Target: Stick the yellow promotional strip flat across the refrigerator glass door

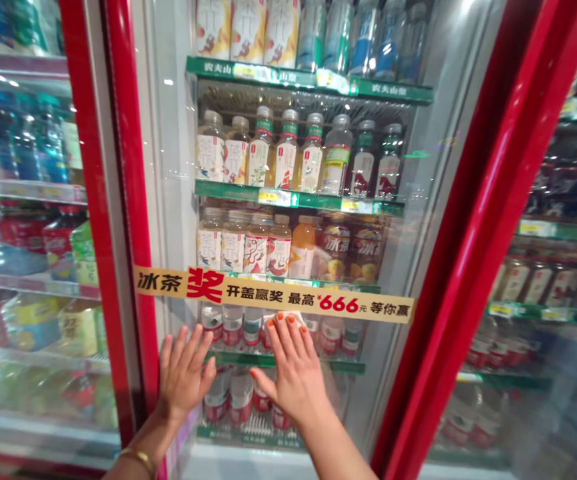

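My left hand (183, 373) lies flat on the glass door (168, 200) of a drinks fridge, fingers spread, close to the red door frame (128, 200). My right hand (293, 370) is also flat on the glass, fingers together, and presses a small white cloth (288, 317) that shows just past its fingertips. A yellow banner sticker (273, 293) with red and black lettering runs across the glass just above both hands. Behind the glass stand several rows of bottled drinks (288, 153) on green-edged shelves.
A second red frame (473, 253) slants up on the right, with another fridge of bottles (543, 280) beyond it. To the left is a further glass door with blue, red and yellow bottles (23, 233). A gold bangle (141, 459) is on my left wrist.
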`<state>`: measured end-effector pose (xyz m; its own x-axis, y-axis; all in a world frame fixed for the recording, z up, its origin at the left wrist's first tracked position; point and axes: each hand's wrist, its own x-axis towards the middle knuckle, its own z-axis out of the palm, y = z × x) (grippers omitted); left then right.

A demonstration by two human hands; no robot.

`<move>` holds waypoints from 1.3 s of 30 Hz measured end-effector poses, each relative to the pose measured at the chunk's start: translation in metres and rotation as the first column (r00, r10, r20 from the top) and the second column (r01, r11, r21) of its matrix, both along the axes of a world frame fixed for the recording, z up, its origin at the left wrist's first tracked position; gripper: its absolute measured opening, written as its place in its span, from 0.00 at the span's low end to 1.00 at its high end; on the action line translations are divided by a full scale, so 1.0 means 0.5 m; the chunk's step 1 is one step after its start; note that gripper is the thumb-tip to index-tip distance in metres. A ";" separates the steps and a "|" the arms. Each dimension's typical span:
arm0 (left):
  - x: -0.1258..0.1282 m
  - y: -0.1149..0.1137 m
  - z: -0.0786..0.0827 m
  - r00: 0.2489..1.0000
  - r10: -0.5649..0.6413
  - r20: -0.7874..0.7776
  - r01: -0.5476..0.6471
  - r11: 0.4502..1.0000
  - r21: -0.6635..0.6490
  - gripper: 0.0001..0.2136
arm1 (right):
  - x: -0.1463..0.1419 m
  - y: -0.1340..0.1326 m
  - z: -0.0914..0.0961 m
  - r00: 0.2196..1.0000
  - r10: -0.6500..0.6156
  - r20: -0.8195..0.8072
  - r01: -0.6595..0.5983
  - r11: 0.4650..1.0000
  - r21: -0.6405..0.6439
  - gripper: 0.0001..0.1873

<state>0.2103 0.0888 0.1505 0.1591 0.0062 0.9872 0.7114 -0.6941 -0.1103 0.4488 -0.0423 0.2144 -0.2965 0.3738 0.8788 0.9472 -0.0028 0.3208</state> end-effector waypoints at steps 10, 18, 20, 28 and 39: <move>-0.003 0.003 -0.003 0.999 0.033 -0.016 -0.033 0.999 0.002 0.36 | -0.043 0.059 0.033 0.997 -0.004 -0.080 0.011 0.996 0.089 0.51; -0.001 0.003 -0.011 0.997 0.071 -0.033 -0.071 0.997 0.012 0.37 | -0.032 0.050 -0.016 0.972 -0.084 -0.218 0.107 0.989 0.099 0.50; -0.005 0.009 -0.015 0.995 0.087 -0.046 -0.086 0.996 0.018 0.36 | -0.082 0.075 0.007 0.949 -0.081 -0.304 0.113 0.989 0.090 0.52; -0.010 0.023 -0.023 0.994 0.084 -0.073 -0.082 0.996 0.023 0.37 | -0.240 0.135 0.082 0.983 0.152 -0.105 -0.163 0.980 -0.110 0.51; -0.007 0.025 -0.050 0.991 0.118 -0.067 -0.121 0.992 -0.039 0.26 | -0.169 0.119 0.091 0.964 0.074 -0.256 -0.067 0.997 0.036 0.50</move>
<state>0.2071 0.1014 0.1253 0.2181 0.0706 0.9734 0.7817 -0.6098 -0.1309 0.3644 0.0170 0.2601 -0.0845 0.3349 0.9385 0.9958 0.0616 0.0676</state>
